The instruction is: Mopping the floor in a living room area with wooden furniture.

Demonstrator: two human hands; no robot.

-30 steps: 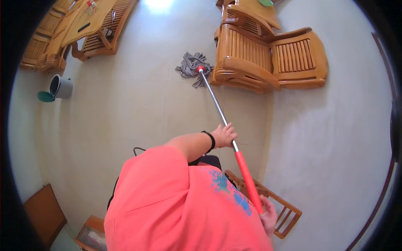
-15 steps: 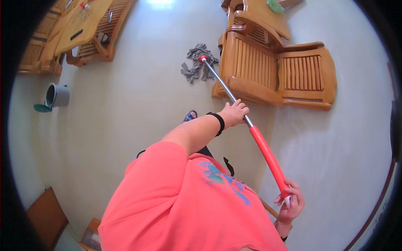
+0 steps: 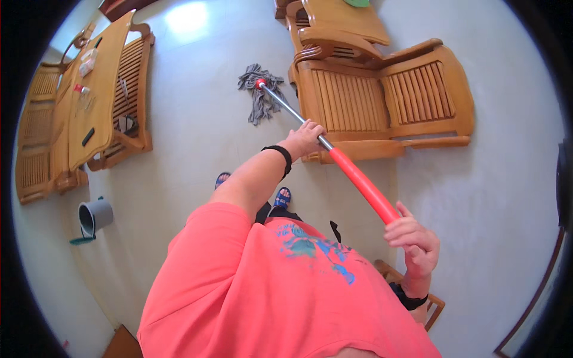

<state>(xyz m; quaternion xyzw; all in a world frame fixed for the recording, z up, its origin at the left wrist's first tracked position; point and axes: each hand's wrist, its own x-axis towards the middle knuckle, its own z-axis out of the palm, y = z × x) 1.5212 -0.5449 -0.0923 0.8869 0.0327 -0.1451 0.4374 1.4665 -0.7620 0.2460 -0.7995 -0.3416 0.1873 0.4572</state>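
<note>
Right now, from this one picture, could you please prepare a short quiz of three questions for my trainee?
1. Which hand is on the metal shaft, and which is at the far end of the red grip?
2. Where do the grey mop strands lie: (a) on a chair, (b) on the floor, (c) inside a bucket?
3. How many blue sandals can be seen?

Key: 1. Left hand on the shaft, right hand at the grip; 2. b; 3. Two.
</note>
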